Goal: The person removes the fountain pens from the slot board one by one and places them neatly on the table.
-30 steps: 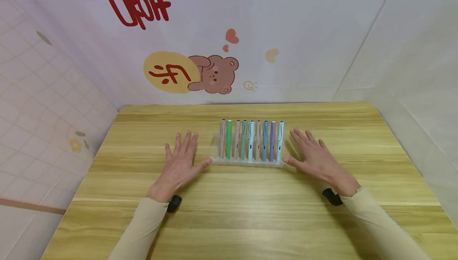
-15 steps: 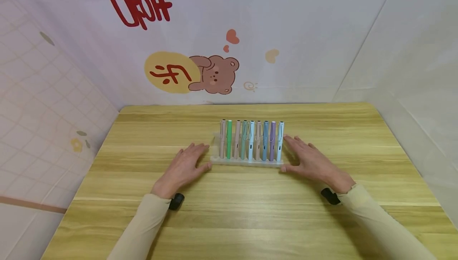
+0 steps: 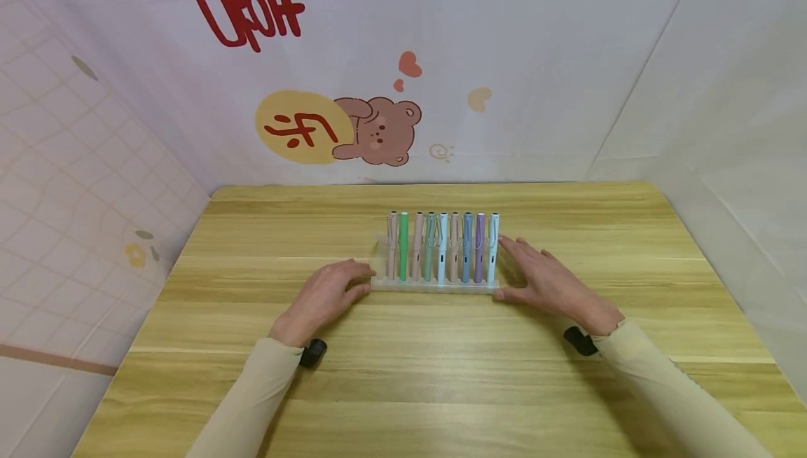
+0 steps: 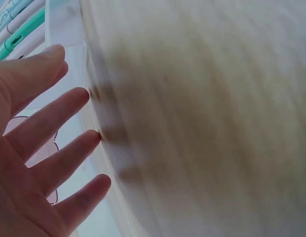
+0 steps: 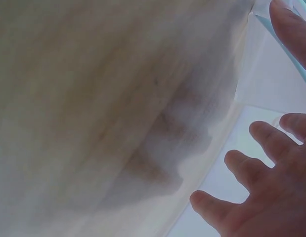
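A clear pen rack (image 3: 435, 289) stands near the middle of the table, with several clip pens upright in a row. Among them are a bright green pen (image 3: 403, 248), a purple pen (image 3: 480, 251) and a pale blue pen (image 3: 493, 251) at the right end. My left hand (image 3: 324, 297) lies at the rack's left end, fingers relaxed and thumb by the front corner. At the opposite end is my right hand (image 3: 550, 284), its fingers stretched along the side. Both wrist views show spread fingers beside the rack; whether they touch it I cannot tell.
The wood-grain table (image 3: 416, 374) reaches back to a white cloth wall (image 3: 529, 38) printed with a bear and red characters. More cloth hangs at the left and right sides. A black strap device (image 3: 313, 353) sits on the left wrist, another (image 3: 580, 341) on the right.
Both hands have moved inward to the ends of the rack. The left fingers, spread before, are now bent lower and closer together. The rack has barely shifted.
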A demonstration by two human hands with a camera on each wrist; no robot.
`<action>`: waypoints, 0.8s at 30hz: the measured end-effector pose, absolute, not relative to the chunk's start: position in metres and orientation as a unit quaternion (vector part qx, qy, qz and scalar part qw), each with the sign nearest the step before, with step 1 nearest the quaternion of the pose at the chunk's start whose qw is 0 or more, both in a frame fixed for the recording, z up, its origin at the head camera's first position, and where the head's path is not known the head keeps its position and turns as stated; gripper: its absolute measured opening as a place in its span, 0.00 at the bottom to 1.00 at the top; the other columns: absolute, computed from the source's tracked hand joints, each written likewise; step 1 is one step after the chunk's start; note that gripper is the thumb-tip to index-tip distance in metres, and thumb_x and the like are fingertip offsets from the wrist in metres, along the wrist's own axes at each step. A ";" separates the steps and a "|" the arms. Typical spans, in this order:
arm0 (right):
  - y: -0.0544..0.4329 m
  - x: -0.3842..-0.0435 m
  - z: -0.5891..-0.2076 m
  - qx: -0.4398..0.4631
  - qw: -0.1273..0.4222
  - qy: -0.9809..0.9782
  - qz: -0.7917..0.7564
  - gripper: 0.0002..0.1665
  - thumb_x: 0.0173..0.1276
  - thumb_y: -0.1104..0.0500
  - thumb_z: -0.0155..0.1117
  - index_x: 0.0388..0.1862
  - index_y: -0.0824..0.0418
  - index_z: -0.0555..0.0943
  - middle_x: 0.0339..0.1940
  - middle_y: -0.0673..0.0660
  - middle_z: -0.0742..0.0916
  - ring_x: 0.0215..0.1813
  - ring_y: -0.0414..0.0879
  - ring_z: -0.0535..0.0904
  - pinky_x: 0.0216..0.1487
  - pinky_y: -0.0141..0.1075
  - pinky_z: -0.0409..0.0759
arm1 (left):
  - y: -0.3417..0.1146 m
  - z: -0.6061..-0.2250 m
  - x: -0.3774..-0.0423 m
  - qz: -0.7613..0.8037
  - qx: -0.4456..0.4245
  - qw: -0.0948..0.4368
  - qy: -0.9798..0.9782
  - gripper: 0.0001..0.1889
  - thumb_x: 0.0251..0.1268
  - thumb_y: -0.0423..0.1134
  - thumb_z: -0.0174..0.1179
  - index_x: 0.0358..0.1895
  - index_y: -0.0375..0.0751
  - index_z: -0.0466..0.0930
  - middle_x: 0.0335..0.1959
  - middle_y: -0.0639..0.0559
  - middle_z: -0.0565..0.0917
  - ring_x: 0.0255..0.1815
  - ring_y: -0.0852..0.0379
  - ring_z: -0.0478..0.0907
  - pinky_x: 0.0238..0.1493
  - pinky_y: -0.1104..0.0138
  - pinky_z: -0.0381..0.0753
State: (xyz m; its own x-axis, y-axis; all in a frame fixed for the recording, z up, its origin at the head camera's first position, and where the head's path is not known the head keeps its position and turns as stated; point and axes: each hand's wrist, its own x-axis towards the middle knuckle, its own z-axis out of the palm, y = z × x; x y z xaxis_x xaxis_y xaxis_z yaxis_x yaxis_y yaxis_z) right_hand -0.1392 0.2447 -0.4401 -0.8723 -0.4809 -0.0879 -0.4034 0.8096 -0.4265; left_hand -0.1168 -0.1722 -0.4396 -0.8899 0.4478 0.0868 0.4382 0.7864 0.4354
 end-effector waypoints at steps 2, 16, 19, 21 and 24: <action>0.244 -0.140 -0.440 -0.236 0.094 0.946 -0.201 0.63 0.66 0.38 0.74 0.85 0.64 0.51 0.83 0.67 0.60 0.81 0.69 0.53 0.73 0.71 0.52 | -0.172 -0.439 -0.116 0.234 0.232 0.010 0.944 0.13 0.72 0.41 0.67 0.55 0.44 0.88 0.56 0.49 0.88 0.62 0.46 0.81 0.64 0.48 0.77; 0.243 -0.145 -0.440 -0.249 0.091 0.942 -0.205 0.62 0.66 0.37 0.73 0.85 0.63 0.52 0.83 0.66 0.62 0.82 0.69 0.53 0.72 0.72 0.52 | -0.172 -0.438 -0.114 0.249 0.230 0.006 0.941 0.06 0.71 0.38 0.67 0.46 0.44 0.90 0.55 0.48 0.88 0.56 0.48 0.85 0.58 0.50 0.81; 0.242 -0.146 -0.439 -0.253 0.092 0.941 -0.205 0.62 0.66 0.37 0.73 0.85 0.63 0.52 0.83 0.67 0.62 0.82 0.69 0.53 0.73 0.72 0.51 | -0.173 -0.438 -0.113 0.252 0.229 0.004 0.940 0.05 0.71 0.38 0.67 0.45 0.45 0.89 0.55 0.48 0.88 0.55 0.48 0.85 0.58 0.50 0.81; 0.241 -0.146 -0.439 -0.252 0.094 0.941 -0.205 0.62 0.66 0.37 0.73 0.85 0.63 0.52 0.83 0.67 0.62 0.82 0.68 0.52 0.73 0.71 0.51 | -0.173 -0.438 -0.112 0.252 0.229 0.003 0.940 0.05 0.70 0.37 0.68 0.45 0.45 0.89 0.55 0.48 0.88 0.55 0.47 0.85 0.58 0.50 0.81; 0.240 -0.146 -0.439 -0.253 0.096 0.941 -0.205 0.62 0.66 0.38 0.74 0.85 0.63 0.52 0.82 0.67 0.62 0.82 0.68 0.52 0.74 0.71 0.50 | -0.175 -0.438 -0.111 0.250 0.226 0.008 0.941 0.04 0.70 0.38 0.68 0.44 0.45 0.89 0.55 0.49 0.88 0.54 0.48 0.85 0.57 0.51 0.82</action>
